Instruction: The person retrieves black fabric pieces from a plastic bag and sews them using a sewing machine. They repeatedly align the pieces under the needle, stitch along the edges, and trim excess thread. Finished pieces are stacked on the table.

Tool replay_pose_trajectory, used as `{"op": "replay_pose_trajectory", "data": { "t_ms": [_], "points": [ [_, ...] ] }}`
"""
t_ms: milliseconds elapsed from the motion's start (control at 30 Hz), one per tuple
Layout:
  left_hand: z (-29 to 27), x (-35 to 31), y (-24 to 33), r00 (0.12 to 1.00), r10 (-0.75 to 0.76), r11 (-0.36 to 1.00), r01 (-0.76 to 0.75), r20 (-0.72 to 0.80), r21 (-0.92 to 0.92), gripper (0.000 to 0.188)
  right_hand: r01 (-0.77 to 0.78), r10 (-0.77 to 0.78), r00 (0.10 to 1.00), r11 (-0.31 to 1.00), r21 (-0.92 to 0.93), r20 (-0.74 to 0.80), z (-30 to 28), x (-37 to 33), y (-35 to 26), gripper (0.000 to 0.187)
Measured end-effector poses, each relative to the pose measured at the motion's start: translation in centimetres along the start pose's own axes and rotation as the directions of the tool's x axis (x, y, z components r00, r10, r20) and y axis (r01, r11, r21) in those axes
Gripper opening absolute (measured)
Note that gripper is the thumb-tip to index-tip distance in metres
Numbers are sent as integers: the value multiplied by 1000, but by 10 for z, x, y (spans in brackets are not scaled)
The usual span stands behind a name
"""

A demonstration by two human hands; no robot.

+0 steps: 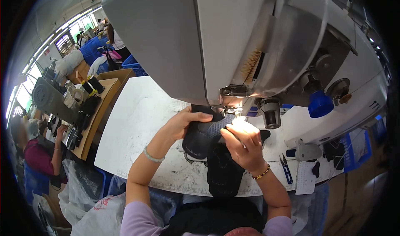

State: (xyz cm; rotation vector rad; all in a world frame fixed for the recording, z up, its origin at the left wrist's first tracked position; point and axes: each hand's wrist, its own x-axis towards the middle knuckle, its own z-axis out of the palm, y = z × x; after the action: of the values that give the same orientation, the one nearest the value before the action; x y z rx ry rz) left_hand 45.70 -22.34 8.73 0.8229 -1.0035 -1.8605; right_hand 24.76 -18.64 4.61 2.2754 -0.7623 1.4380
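The cloth (198, 146) at my fingers (232, 139) looks black and matt, with a meshy grey patch (213, 131). My table (137, 119) is smooth and white, rubbed with dark smudges. The machine (154, 36) has a smooth satin shell, a glossy blue plastic knob (321, 104) and a shiny metal foot (232, 110). My bangle (153, 155) is polished, the paper (305, 179) matt, the bags (100, 219) thin, crinkled plastic.

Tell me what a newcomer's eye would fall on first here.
Probably the huge pale sewing machine across the top. Next, likely the bright glow beneath it, with the left hand holding a dark piece and the right hand close by. Perhaps then the blue knob, right of centre.
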Motion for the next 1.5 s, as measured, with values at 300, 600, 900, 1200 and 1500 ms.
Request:
{"op": "replay_pose_trajectory", "data": {
  "t_ms": [300,600,900,1200,1500],
  "points": [
    [14,-13,-6,993,22,999,-27,-116,-40,33,19,-15,998,997,-74,56,-2,-5,3,34],
    [38,-25,-22,958,161,973,-195,-239,-126,25,21,-21,1000,1000,9,20,-3,-11,13,37],
    [51,-28,-48,905,326,945,-318,-273,75,28,-12,-2,998,975,220,64,-18,2,28,21],
    [68,-28,-46,880,385,913,-320,-279,253,30,-318,227,941,846,427,251,-24,-5,46,22],
    [58,-13,-32,870,408,909,-359,-276,212,22,-228,173,968,911,345,183,-19,-4,43,30]
  ]
}}
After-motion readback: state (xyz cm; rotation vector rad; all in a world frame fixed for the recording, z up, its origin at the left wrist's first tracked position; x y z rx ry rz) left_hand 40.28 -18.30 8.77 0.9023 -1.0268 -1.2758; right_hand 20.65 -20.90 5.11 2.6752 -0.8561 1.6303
